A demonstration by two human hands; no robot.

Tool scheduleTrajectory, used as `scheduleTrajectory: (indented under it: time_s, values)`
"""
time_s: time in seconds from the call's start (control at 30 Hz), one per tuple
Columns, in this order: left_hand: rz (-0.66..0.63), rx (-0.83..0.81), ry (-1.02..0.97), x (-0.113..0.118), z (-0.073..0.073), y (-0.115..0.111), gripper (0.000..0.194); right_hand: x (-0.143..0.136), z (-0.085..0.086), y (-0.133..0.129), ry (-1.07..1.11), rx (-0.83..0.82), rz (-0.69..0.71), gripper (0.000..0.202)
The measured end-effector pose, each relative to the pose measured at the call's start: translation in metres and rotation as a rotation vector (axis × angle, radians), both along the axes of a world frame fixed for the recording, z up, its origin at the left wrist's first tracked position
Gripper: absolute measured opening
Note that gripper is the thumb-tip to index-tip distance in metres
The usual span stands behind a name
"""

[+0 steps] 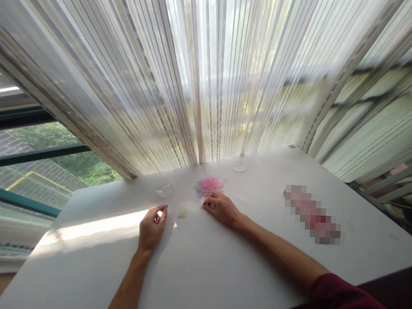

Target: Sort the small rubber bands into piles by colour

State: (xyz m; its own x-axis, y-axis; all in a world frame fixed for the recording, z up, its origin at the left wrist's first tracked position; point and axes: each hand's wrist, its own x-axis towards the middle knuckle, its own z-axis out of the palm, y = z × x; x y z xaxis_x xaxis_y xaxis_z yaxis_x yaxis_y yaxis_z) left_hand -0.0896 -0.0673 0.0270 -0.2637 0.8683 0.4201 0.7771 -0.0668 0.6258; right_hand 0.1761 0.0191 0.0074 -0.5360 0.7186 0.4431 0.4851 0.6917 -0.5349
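Note:
My left hand (152, 227) hovers over or rests on the white table (187, 272), thumb and forefinger pinched together. Whatever is between those fingertips is too small to make out. Also closed in a pinch, my right hand (222, 210) is at the near edge of a loose heap of thin pink and pale blue strips (209, 185). A bluish bit shows at its fingertips, but I cannot tell what it is. Between the two hands lie a few small yellowish pieces (182, 212). Just beyond my left hand stands a clear round container (162, 187).
A clear round disc, perhaps a lid (239, 166), lies near the table's far edge. To the right is a long pinkish item, blurred out (311, 214). Striped sheer curtains (209, 81) hang along the far edge, with a window (38, 161) at the left.

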Motion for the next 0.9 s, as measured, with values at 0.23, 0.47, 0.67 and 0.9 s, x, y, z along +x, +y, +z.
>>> scheduleTrajectory:
  time_s: [0.23,0.47,0.67,0.9]
  values:
    - [0.0,-0.004,0.016,0.0,-0.001,0.0,0.028,0.001,-0.002,-0.002,0.054,-0.017,0.005,0.004]
    - [-0.006,0.007,0.02,-0.002,-0.001,0.001,0.027,0.012,0.009,0.014,0.215,-0.037,-0.061,0.01]
    - [-0.018,-0.001,-0.003,-0.001,0.001,0.001,0.029,0.05,0.033,0.08,-0.06,-0.152,-0.283,0.017]
    - [-0.025,-0.002,-0.025,0.001,0.003,0.001,0.028,0.048,0.038,0.111,-0.249,-0.208,-0.173,0.013]
